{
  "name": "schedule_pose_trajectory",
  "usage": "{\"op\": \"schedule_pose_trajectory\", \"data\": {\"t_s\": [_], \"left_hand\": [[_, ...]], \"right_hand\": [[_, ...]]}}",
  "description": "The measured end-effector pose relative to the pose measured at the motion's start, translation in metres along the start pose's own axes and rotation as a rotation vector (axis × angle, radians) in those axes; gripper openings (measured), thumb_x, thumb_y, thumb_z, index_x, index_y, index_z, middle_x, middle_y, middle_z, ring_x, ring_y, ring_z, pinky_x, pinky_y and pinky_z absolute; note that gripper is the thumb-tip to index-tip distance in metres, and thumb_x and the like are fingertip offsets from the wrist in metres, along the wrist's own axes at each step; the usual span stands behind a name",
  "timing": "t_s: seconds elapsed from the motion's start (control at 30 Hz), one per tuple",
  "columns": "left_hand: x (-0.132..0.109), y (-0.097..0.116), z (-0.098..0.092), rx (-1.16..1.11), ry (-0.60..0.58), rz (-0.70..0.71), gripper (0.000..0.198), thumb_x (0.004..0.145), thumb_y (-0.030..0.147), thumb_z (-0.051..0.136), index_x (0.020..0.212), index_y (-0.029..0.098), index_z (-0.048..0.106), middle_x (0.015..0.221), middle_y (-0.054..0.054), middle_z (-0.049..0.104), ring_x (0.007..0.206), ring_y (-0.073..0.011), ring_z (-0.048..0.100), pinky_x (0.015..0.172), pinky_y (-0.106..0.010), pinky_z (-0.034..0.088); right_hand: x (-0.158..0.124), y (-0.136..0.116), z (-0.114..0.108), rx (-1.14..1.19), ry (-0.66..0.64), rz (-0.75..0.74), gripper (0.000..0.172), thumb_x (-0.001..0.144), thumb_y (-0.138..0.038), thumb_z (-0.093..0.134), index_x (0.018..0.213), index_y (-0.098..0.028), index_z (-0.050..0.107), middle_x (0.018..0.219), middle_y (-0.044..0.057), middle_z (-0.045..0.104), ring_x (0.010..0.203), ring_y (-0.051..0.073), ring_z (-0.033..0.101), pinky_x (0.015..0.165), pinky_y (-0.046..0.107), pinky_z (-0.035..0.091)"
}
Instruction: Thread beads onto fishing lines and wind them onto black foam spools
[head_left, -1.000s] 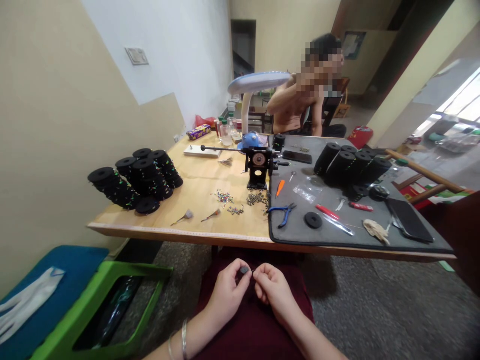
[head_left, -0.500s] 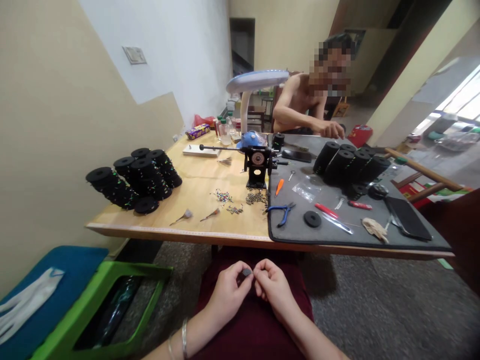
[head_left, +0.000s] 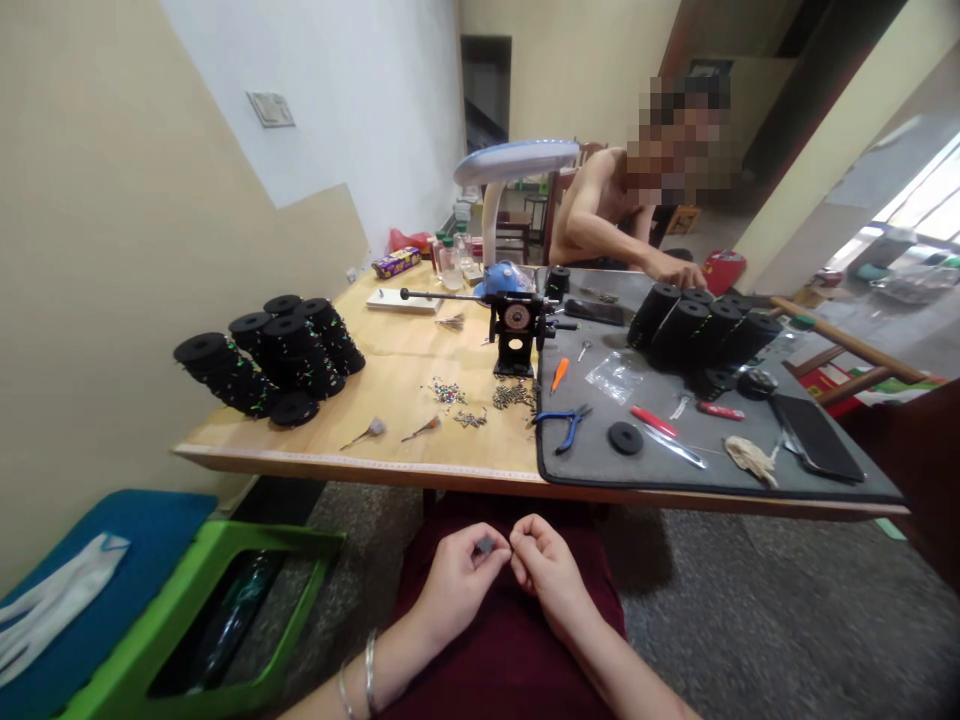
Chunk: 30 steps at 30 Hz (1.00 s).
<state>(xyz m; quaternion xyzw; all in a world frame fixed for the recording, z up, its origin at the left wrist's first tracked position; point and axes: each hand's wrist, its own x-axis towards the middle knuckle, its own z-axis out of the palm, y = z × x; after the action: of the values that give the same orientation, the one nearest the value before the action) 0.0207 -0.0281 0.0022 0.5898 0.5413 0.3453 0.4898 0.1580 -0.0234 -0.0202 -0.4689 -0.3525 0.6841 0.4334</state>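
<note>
Above my lap, in front of the table edge, my left hand [head_left: 466,575] is closed around a small dark grey piece [head_left: 484,546], mostly hidden by the fingers. My right hand [head_left: 546,565] is pinched, its fingertips meeting those of the left. Whatever the right fingertips grip is too small to make out. On the table beyond lie blue-handled pliers [head_left: 568,425], a black foam ring [head_left: 625,437], small piles of coloured beads [head_left: 447,391] and metal bits [head_left: 513,393]. Two tufted pieces on thin stems [head_left: 369,432] rest nearer the table's left front.
Stacks of black foam spools [head_left: 289,345] stand at the left, more black spools [head_left: 694,325] at the right. A black hand-cranked device [head_left: 515,330] is central, by a lamp [head_left: 517,162]. A co-worker [head_left: 607,215] sits across the table. A green stool [head_left: 300,600] stands left below.
My hands stay together, with slight finger movement; the dark grey piece has turned or shifted a little left. The co-worker has leaned right and lowered a hand toward the right-hand spools.
</note>
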Motion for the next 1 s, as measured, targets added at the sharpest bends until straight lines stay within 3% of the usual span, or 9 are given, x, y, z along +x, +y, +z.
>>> {"op": "schedule_pose_trajectory", "data": {"t_s": [0.2,0.33,0.47,0.63,0.73,0.87,1.0], "left_hand": [[0.004,0.001,-0.007,-0.111,0.055,-0.037,0.020,0.078,0.035,0.060,0.079,0.016,0.064,0.067,0.000,0.059,0.061,-0.0136,0.050,0.058,-0.022,0.039],[0.004,-0.003,-0.008,-0.187,0.066,-0.070,0.023,0.081,0.039,0.056,0.083,0.016,0.061,0.066,0.002,0.053,0.054,-0.0113,0.046,0.050,-0.021,0.036],[0.007,-0.008,-0.008,-0.201,0.116,-0.061,0.021,0.080,0.035,0.056,0.084,0.016,0.062,0.065,0.002,0.053,0.054,-0.0111,0.045,0.050,-0.021,0.035],[0.013,-0.013,-0.018,-0.366,0.239,-0.085,0.019,0.079,0.034,0.056,0.083,0.016,0.061,0.056,0.005,0.044,0.052,-0.0104,0.041,0.049,-0.021,0.032],[0.011,-0.013,-0.023,-0.432,0.171,-0.128,0.018,0.078,0.030,0.057,0.086,0.016,0.062,0.058,0.004,0.049,0.055,-0.0110,0.045,0.053,-0.022,0.035],[0.005,-0.007,-0.024,-0.536,0.002,-0.173,0.018,0.076,0.029,0.062,0.087,0.014,0.064,0.078,-0.004,0.063,0.067,-0.0127,0.054,0.060,-0.023,0.039],[0.005,-0.006,-0.021,-0.572,-0.098,-0.234,0.028,0.074,0.034,0.067,0.090,0.011,0.065,0.076,-0.006,0.065,0.056,-0.0092,0.052,0.050,-0.021,0.033]], "right_hand": [[-0.002,-0.007,-0.001,-0.054,-0.079,0.039,0.027,0.074,-0.043,0.060,0.074,-0.019,0.048,0.044,-0.012,0.031,0.040,0.005,0.020,0.041,0.020,0.013],[-0.004,-0.009,0.000,-0.269,-0.109,-0.057,0.018,0.069,-0.029,0.059,0.061,-0.018,0.047,0.051,-0.008,0.036,0.048,0.007,0.026,0.047,0.021,0.020],[-0.003,-0.006,-0.002,-0.330,-0.071,-0.128,0.012,0.063,-0.021,0.052,0.055,-0.019,0.043,0.051,-0.007,0.035,0.050,0.008,0.026,0.048,0.021,0.021],[-0.003,-0.004,-0.007,-0.257,0.029,-0.107,0.013,0.066,-0.024,0.053,0.058,-0.019,0.044,0.046,-0.009,0.034,0.044,0.007,0.025,0.044,0.020,0.019],[-0.006,-0.006,-0.005,-0.115,0.039,-0.054,0.019,0.070,-0.031,0.058,0.062,-0.020,0.044,0.042,-0.011,0.032,0.039,0.005,0.023,0.041,0.019,0.016],[-0.008,-0.007,-0.001,-0.041,0.007,-0.061,0.024,0.072,-0.035,0.062,0.064,-0.020,0.046,0.042,-0.011,0.034,0.039,0.005,0.023,0.040,0.019,0.016],[-0.008,-0.006,-0.002,-0.086,-0.013,-0.085,0.026,0.074,-0.039,0.063,0.066,-0.019,0.048,0.043,-0.009,0.039,0.041,0.006,0.028,0.041,0.019,0.019]]}}
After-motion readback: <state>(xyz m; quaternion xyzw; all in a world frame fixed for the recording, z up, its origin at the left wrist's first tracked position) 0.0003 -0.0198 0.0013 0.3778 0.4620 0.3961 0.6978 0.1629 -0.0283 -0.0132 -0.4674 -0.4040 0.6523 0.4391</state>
